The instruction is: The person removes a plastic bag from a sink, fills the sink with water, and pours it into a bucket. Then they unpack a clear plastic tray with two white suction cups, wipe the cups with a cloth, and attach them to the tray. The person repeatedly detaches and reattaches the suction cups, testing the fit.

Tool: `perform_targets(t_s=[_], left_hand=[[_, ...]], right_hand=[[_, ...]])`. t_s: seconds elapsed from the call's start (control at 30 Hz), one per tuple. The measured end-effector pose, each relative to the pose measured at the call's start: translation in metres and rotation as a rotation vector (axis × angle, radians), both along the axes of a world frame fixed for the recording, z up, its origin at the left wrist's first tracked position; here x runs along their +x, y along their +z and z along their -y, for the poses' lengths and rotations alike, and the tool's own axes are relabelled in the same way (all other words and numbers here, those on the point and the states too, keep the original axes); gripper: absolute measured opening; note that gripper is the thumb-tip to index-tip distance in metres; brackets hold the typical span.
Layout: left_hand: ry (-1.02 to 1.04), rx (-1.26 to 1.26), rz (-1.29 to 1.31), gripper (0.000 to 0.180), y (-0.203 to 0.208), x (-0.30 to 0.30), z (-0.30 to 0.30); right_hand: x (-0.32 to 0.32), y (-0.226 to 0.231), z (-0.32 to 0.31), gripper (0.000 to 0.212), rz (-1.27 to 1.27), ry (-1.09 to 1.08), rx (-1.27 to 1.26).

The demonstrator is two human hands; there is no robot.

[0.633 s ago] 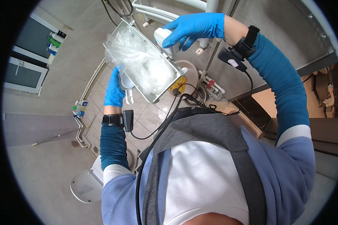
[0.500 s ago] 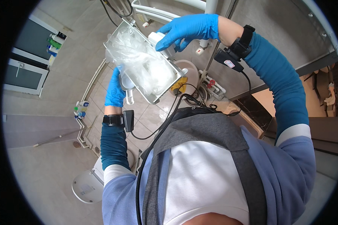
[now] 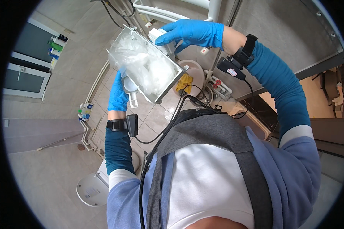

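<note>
An oblong white bin [image 3: 173,84] is held tilted in front of me, lined with a crumpled clear plastic bag [image 3: 130,49] that has white material inside. My left hand [image 3: 117,94], in a blue glove, grips the bin's left side; its fingertips are partly hidden by the bin. Beside that hand, a white cup with a handle [image 3: 130,87] sits against the bin's side. My right hand [image 3: 185,34], also gloved in blue, is closed around a white plastic piece [image 3: 156,36] at the bin's right long edge. I cannot tell whether that piece is joined to the bin.
Below stands a round pinkish basin [image 3: 197,72] with a yellow cloth [image 3: 184,82]. Pipes with a red valve [image 3: 218,82] run beside it. A toilet [image 3: 92,189] is at lower left, bottles [image 3: 85,110] by the wall. Black cables [image 3: 168,128] hang before my chest.
The bin and both hands have shifted slightly right and downward in view. Both hands keep their hold.
</note>
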State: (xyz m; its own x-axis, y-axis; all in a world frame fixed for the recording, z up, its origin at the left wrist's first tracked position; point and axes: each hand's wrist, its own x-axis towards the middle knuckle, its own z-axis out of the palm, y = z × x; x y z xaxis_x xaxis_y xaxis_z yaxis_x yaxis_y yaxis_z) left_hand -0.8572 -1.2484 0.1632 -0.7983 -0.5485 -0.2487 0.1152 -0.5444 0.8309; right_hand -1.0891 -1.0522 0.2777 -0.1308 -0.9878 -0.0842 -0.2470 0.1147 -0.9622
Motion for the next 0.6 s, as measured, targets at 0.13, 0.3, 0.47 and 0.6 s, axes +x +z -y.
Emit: perform_targets(t_s=[0.13,0.3,0.47,0.6], left_hand=[[-0.001,0.033,-0.01,0.048,0.0,-0.001,0.0],[-0.016,0.06,-0.026,0.046,0.005,-0.005,-0.001],[-0.003,0.085,-0.078,0.046,0.008,-0.006,-0.007],[0.121,0.001,-0.079,0.049,0.003,-0.004,-0.008]], right_hand=[[-0.004,-0.014,-0.006,0.078,0.059,-0.033,0.009],[0.001,-0.038,-0.005,0.068,0.369,-0.091,-0.087],[0.013,-0.04,-0.006,0.08,0.216,-0.142,-0.191],[0.032,-0.037,-0.015,0.087,-0.077,-0.1,-0.173]])
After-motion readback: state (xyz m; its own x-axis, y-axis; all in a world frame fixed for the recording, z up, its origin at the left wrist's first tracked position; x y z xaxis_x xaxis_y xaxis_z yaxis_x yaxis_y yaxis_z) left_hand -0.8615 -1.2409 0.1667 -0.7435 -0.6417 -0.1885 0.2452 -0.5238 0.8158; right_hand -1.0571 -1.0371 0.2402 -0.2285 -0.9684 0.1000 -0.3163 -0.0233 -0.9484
